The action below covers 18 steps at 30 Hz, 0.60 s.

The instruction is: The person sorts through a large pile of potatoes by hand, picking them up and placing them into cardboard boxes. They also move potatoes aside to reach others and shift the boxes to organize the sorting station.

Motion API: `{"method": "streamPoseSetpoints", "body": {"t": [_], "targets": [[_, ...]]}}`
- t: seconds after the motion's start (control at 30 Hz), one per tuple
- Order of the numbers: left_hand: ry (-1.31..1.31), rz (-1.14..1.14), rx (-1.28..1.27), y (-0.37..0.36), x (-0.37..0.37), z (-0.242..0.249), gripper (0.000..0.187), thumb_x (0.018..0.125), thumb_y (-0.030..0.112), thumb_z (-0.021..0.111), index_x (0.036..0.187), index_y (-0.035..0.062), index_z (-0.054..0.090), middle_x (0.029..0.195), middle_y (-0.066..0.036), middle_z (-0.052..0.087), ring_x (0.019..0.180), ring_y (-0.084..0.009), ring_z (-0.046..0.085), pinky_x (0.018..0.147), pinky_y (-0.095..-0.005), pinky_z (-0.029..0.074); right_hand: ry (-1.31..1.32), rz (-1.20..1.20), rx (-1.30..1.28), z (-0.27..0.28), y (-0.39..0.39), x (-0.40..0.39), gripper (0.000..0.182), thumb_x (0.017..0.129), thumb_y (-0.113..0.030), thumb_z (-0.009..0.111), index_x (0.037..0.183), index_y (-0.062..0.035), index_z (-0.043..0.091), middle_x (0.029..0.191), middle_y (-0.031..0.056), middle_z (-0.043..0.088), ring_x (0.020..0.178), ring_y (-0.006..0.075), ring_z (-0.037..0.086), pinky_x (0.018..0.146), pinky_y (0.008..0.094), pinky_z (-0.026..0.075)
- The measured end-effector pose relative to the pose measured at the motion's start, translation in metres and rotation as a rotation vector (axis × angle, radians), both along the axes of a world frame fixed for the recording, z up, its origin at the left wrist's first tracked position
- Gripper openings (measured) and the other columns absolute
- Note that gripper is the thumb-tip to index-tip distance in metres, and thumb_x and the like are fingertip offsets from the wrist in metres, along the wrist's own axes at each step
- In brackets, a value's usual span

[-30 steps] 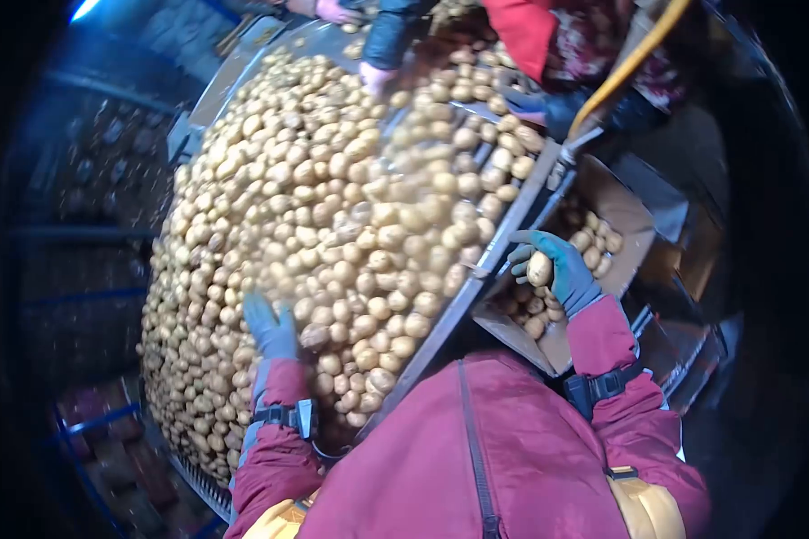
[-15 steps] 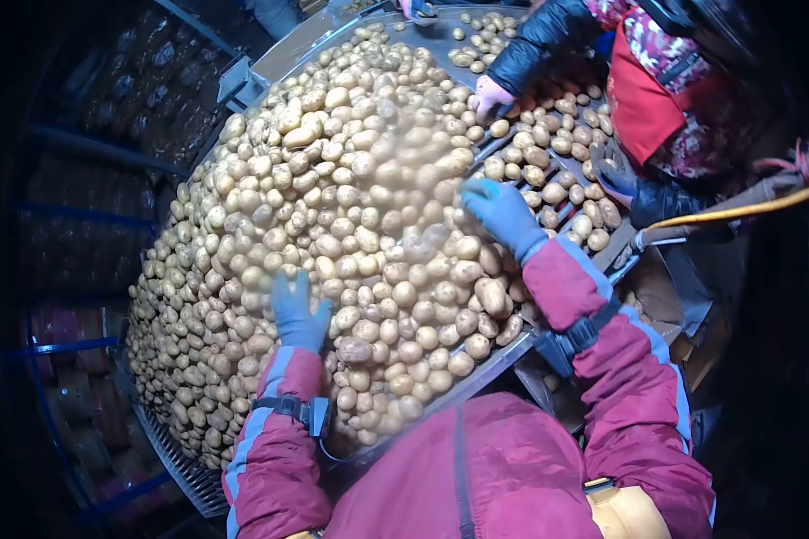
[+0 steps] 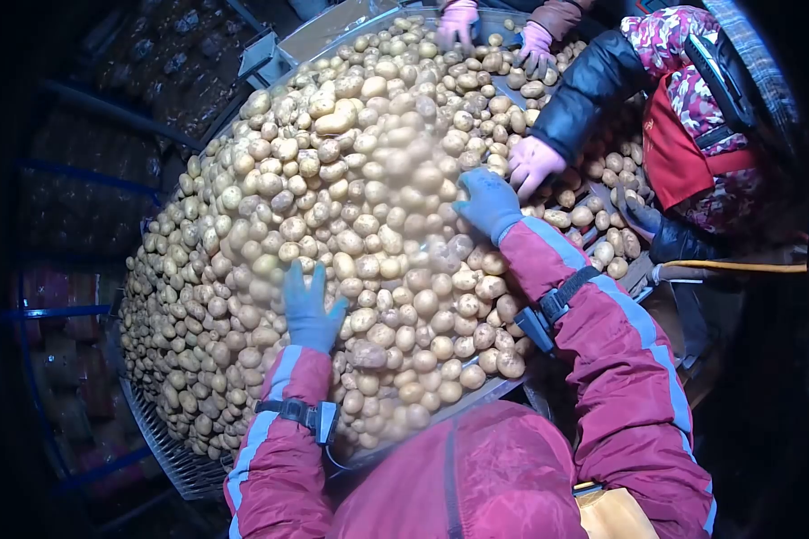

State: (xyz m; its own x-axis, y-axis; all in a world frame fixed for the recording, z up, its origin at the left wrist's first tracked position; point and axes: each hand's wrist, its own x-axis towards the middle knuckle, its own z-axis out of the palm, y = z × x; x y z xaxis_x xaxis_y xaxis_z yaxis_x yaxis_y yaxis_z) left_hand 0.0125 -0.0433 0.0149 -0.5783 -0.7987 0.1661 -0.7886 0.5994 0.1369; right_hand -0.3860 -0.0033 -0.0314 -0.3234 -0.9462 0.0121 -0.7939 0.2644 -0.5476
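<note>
A large heap of potatoes (image 3: pixel 243 269) fills the table in front of me. My left hand (image 3: pixel 313 310), in a blue glove, lies over the lower middle of the heap with fingers spread, touching potatoes and holding none that I can see. Farther right, my right hand (image 3: pixel 490 207), also blue-gloved, rests at the heap's right side, its thumb apart from its bent fingers. No potato shows in its grasp, though the palm side is hidden. Close beyond it is a co-worker's pink-gloved hand (image 3: pixel 535 166).
At the right stands a co-worker in a red apron (image 3: pixel 679 148). Another person's pink-gloved hands (image 3: pixel 536 47) work at the far edge. A metal grating (image 3: pixel 166 449) borders the lower left. A yellow cable (image 3: pixel 737 266) runs along the right, and a blue-barred rack (image 3: pixel 67 313) stands left.
The view has shifted slightly. My right hand has moved a little up the heap. The co-worker's pink-gloved hand now lies closer to it, and another person's two hands have come over the far potatoes.
</note>
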Motion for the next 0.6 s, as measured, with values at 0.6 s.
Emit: {"method": "streamPoseSetpoints", "body": {"t": [0.6], "targets": [[-0.063, -0.007, 0.024, -0.007, 0.004, -0.004, 0.080, 0.076, 0.036, 0.084, 0.147, 0.0160, 0.054, 0.162, -0.022, 0.028, 0.143, -0.0441, 0.033, 0.119, -0.0540, 0.031, -1.754, -0.308, 0.205, 0.063, 0.037, -0.032, 0.055, 0.099, -0.052, 0.059, 0.120, -0.0008, 0.064, 0.096, 0.0149, 0.069, 0.077, 0.0258, 0.066, 0.058, 0.0351, 0.054]]}}
